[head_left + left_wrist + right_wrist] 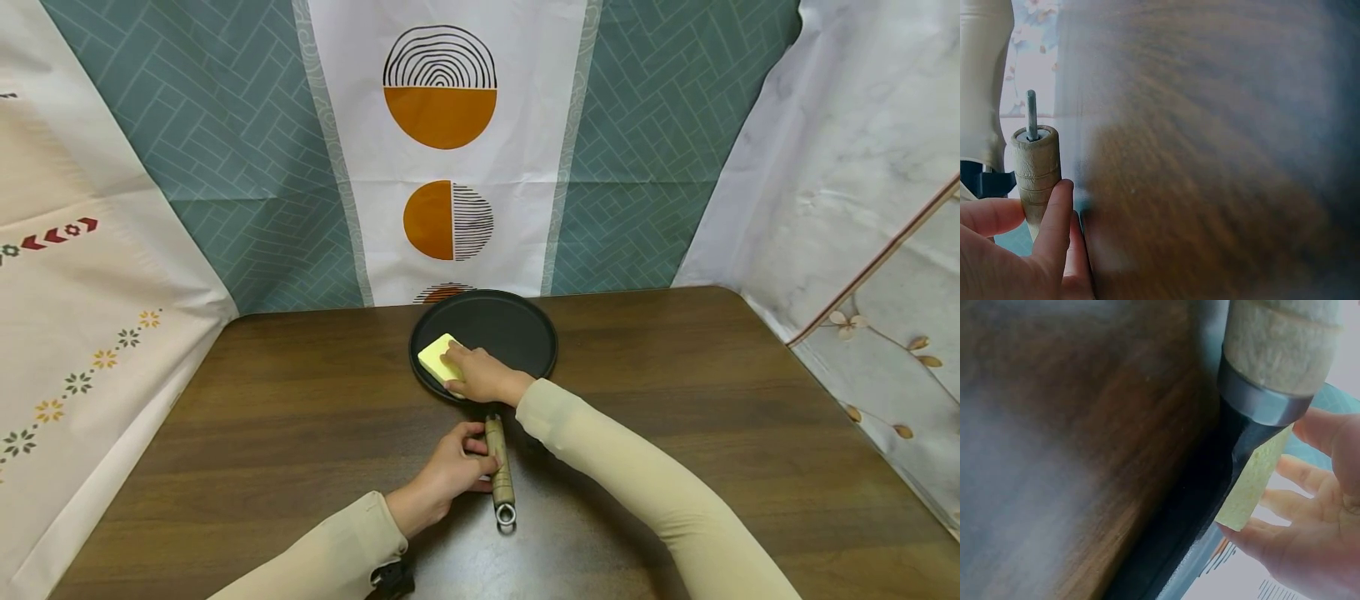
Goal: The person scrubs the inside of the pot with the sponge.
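A flat round black pan (502,329) lies on the table, its wooden handle (500,471) pointing toward me. My left hand (453,467) pinches that handle between thumb and fingers; the left wrist view shows the grip near the handle's end (1038,162), below the metal hanging ring (1031,115). On the pan's left part sits a pale yellow sponge (438,357). My right hand (483,375) holds the sponge from above against the pan. In the right wrist view the thumb and fingers (1304,475) spread around the sponge (1254,481), partly hidden behind the pan's neck.
The brown wooden table (315,392) stretches to both sides of the pan. Behind the pan hangs a teal and white patterned cloth (525,225), close to its far rim. More cloths (97,350) hang at the left and right edges.
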The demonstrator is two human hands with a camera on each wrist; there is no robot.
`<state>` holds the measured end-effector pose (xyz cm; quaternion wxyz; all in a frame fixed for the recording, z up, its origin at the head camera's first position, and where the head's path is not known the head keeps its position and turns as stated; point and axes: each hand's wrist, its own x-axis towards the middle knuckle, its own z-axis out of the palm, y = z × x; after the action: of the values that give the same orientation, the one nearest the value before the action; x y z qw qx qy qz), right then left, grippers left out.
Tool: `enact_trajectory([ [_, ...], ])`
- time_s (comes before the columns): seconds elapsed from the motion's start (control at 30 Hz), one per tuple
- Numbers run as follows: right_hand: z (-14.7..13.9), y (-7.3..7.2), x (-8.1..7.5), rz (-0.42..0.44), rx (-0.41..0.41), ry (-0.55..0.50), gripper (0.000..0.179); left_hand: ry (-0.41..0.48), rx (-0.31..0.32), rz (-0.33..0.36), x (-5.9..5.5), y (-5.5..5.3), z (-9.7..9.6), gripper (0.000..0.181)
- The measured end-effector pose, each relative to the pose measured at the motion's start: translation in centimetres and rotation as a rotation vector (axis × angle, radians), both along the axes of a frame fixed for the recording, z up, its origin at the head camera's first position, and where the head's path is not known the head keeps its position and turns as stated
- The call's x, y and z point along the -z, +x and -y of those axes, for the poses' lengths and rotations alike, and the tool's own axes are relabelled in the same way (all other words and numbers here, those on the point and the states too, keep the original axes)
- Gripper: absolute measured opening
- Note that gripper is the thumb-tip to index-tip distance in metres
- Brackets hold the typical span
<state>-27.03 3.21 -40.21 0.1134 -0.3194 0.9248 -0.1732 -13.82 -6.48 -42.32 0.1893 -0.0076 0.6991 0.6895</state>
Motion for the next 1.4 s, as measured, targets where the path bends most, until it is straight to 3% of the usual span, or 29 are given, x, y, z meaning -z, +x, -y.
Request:
enact_trajectory([
  [0.83,0.8,-2.8,-0.4,0.016,0.031,0.044,0.050,-0.002,-0.008,-0.005,-0.3,0.1,0.0,0.059],
  [1.4,1.1,-4.6,-0.5,0.031,0.094,0.088,0.050,0.002,-0.012,-0.014,-0.1,0.2,0.0,0.058],
])
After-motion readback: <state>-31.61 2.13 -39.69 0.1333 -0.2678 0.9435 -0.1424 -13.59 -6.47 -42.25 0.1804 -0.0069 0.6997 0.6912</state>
